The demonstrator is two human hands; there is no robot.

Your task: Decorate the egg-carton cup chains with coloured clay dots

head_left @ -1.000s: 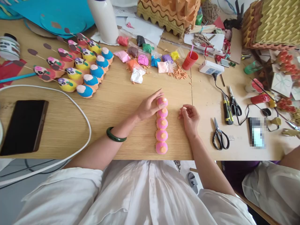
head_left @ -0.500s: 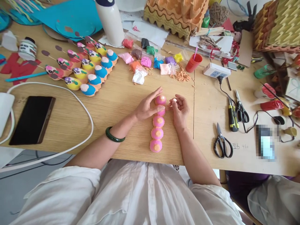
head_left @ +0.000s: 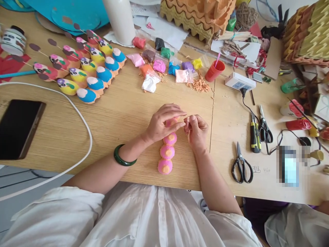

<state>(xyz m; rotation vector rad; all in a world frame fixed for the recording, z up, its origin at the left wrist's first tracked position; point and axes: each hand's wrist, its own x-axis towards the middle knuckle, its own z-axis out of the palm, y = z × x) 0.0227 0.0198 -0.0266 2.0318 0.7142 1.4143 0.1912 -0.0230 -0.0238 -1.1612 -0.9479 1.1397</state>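
Note:
A strip of pink egg-carton cups [head_left: 168, 151] with orange-yellow centres runs away from me on the table. My left hand [head_left: 159, 124] reaches over its far end with thumb and fingers apart, hiding the farthest cups. Whether it touches them I cannot tell. Just right of the strip, my right hand [head_left: 197, 132] pinches a small piece of white clay [head_left: 188, 118], mostly covered by the fingertips. The left fingertips come close to the right hand. Beyond both hands lies a bag of white clay [head_left: 151, 83].
Painted egg-carton figures [head_left: 87, 94] stand at the left, above a phone [head_left: 19, 128] and a white cable [head_left: 86, 127]. Several bags of coloured clay lie near a red cup [head_left: 215, 71]. To the right are scissors [head_left: 241, 167], a cutter [head_left: 255, 133] and a power strip [head_left: 240, 81].
My left hand has spread over the far cups and moved toward my right hand. The white piece is now more hidden in the right fingertips. The camera view has shifted slightly.

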